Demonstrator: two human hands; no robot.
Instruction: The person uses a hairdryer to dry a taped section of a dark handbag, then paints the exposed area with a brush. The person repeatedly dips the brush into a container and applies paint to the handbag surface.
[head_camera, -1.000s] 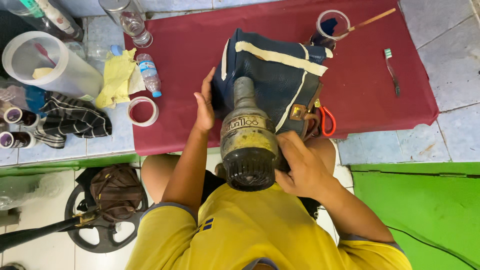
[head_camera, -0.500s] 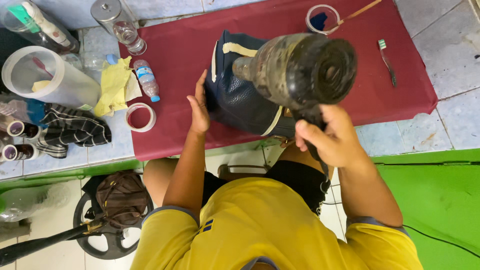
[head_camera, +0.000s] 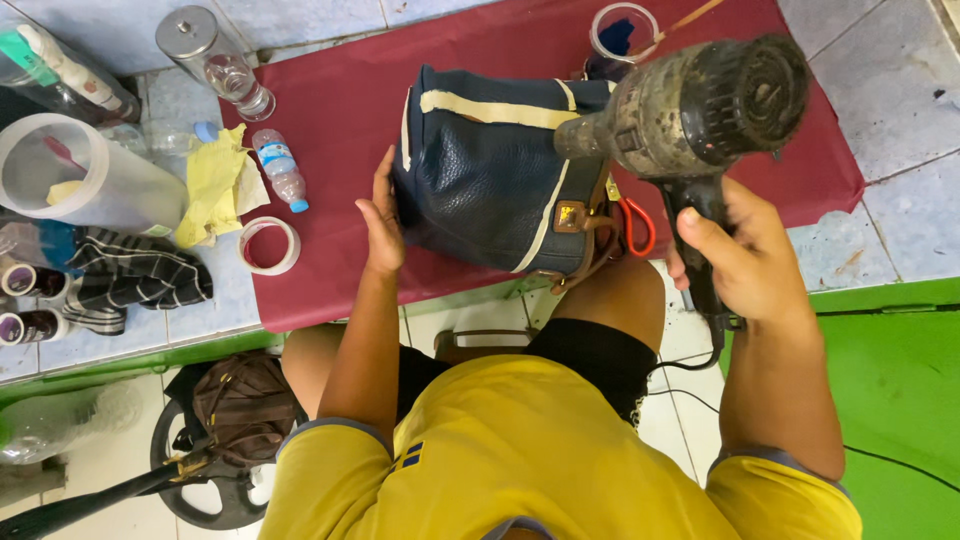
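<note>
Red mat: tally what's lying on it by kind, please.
Navy bag: 1
Small plastic bottle: 1
Tape roll: 1
Cup of blue liquid: 1
Red-handled scissors: 1
Total: 5

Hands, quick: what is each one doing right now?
Left hand: open, flat against the side of the navy bag.
Right hand: closed round the handle of the grimy heat gun.
</note>
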